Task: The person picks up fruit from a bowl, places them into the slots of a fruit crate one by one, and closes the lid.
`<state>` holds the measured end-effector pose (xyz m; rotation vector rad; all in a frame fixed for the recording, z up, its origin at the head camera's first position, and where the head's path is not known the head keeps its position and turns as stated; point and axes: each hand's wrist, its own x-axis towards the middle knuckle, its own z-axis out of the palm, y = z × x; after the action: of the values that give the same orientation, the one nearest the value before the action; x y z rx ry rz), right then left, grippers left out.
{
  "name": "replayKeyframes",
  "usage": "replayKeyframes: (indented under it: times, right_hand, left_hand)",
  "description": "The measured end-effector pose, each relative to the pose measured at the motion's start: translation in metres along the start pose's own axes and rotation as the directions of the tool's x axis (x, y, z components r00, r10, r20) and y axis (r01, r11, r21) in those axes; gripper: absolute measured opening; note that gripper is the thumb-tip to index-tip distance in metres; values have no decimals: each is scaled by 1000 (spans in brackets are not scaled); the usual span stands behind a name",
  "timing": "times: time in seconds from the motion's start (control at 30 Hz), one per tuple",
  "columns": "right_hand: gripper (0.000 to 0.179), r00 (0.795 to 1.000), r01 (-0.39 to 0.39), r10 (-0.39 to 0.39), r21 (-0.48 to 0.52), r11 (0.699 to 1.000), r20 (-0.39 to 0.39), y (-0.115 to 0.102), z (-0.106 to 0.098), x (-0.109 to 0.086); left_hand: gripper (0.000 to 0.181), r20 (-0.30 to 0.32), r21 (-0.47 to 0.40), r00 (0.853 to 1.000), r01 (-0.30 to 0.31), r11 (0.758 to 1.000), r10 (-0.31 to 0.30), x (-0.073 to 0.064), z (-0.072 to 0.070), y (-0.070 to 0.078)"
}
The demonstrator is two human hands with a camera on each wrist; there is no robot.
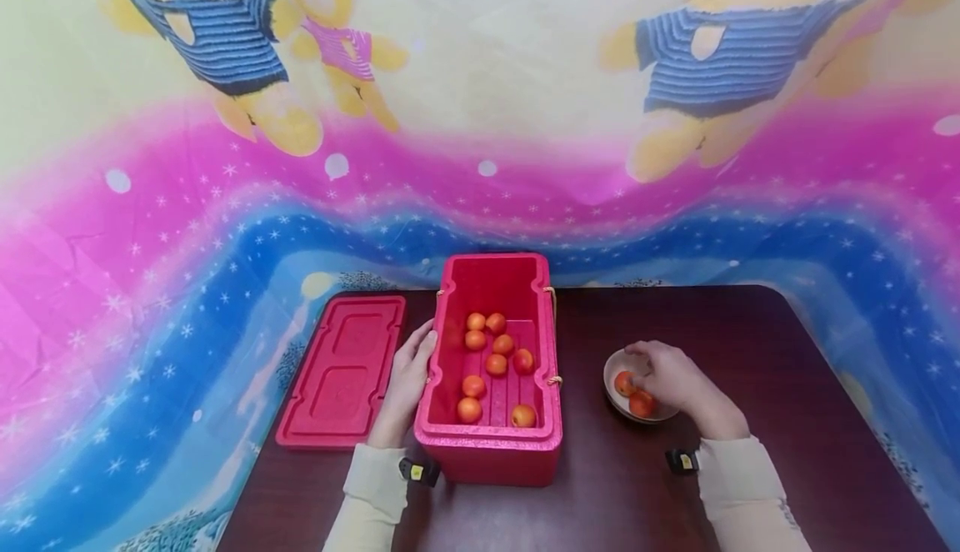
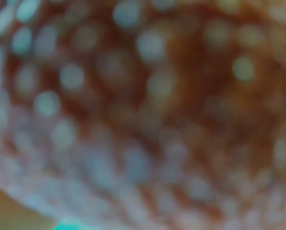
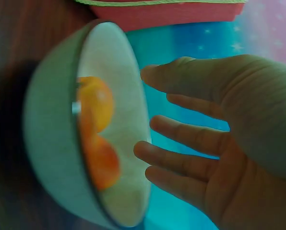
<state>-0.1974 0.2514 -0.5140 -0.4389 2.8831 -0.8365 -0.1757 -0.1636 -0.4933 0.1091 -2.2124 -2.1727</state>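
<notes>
A red foam box (image 1: 487, 460) without its lid stands on the table, with several small round orange-red fruits (image 1: 496, 364) on its floor. Against the outside of the box's left wall rests my left hand (image 1: 405, 377), fingers pointing away from me. The left wrist view is a blurred close-up of a speckled reddish surface. Over the pale bowl (image 3: 52, 124) at the right is my right hand (image 1: 675, 381); in the right wrist view its fingers are spread, slightly bent and hold nothing. Two orange-red fruits (image 3: 102, 160) lie inside that bowl, just beyond the fingertips.
The box's red lid (image 1: 341, 377) lies flat on the table left of the box. Yellow cord loops (image 1: 554, 380) hang at the box's right side. Around the dark brown table (image 1: 600, 502) hangs a cloth (image 1: 495, 185) printed with bears.
</notes>
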Motion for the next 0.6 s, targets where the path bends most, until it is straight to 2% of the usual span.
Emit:
replayKeyframes:
  times: [0.3, 0.6]
  right_hand:
    - [48, 996, -77, 76, 21, 997, 47, 9, 17, 0]
    - [34, 1000, -17, 16, 14, 1000, 24, 10, 25, 5]
  left_hand:
    - [55, 10, -38, 1000, 4, 999, -4, 1, 0, -3]
    - [54, 1, -18, 1000, -14, 1000, 14, 0, 0, -1]
